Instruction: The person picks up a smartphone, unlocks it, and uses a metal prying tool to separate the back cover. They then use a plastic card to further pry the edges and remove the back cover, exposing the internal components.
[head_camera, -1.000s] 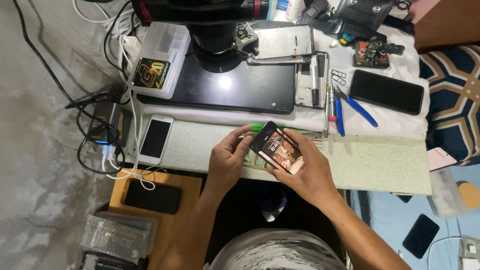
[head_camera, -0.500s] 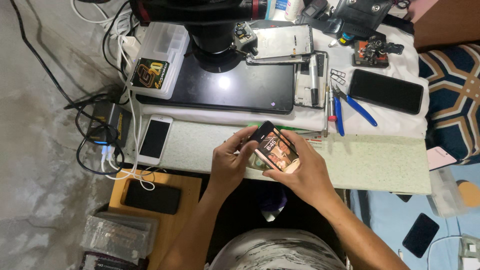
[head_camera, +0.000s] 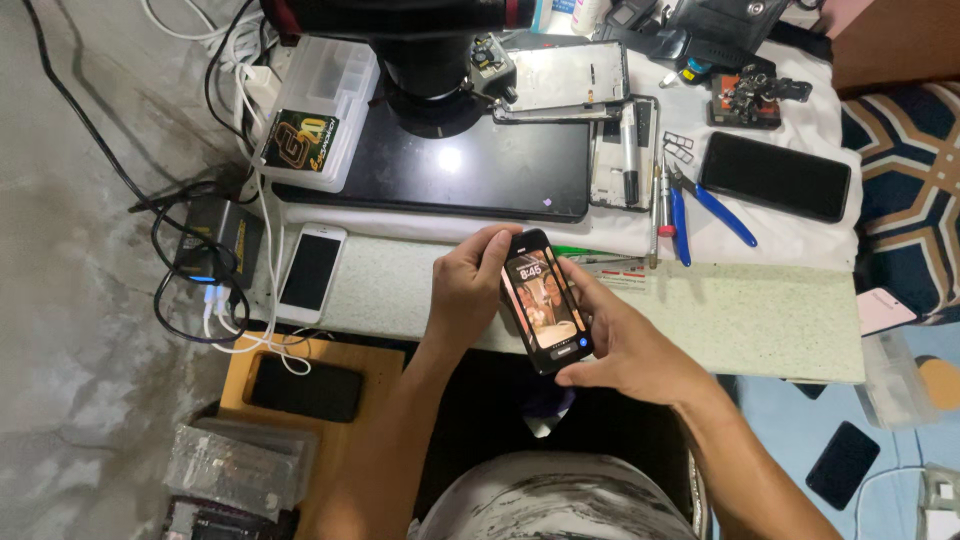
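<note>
Both hands are up over the front edge of the pale speckled worktop (head_camera: 740, 320), and between them sits one lit smartphone (head_camera: 545, 302), screen up, showing a lock screen with a photo. The left hand (head_camera: 468, 290) curls around the phone's upper left side, fingers wrapped at the top corner. The right hand (head_camera: 625, 345) cups it from below and from the right, thumb lying along the right edge, fingertips under the bottom end. So the phone is clasped by both hands, tilted a little, held just above the worktop's near edge.

Counting phones beyond that one: a white phone (head_camera: 311, 272) lies face up at the left end of the worktop, dark screen. A black phone (head_camera: 775, 176) lies flat on the white cloth (head_camera: 800, 235) at upper right. Another black phone (head_camera: 305, 388) rests on the wooden board (head_camera: 240, 375) down on the left, below the worktop. One more dark phone (head_camera: 843, 464) lies on the blue surface at lower right, and a pink-edged one (head_camera: 885, 310) peeks past the worktop's right end. That makes six whole phones in view.

Behind the hands, a black microscope base plate (head_camera: 450, 175) fills the middle, with one bare phone frame (head_camera: 565, 80) at its top right and a second frame (head_camera: 625, 155) just beside it. One pair of blue-handled pliers (head_camera: 705, 205) lies on the cloth, near a slim tool (head_camera: 658, 215). One clear plastic parts box (head_camera: 320, 100) sits at the plate's left. A black charger block (head_camera: 215, 245) with cables is at far left.
</note>
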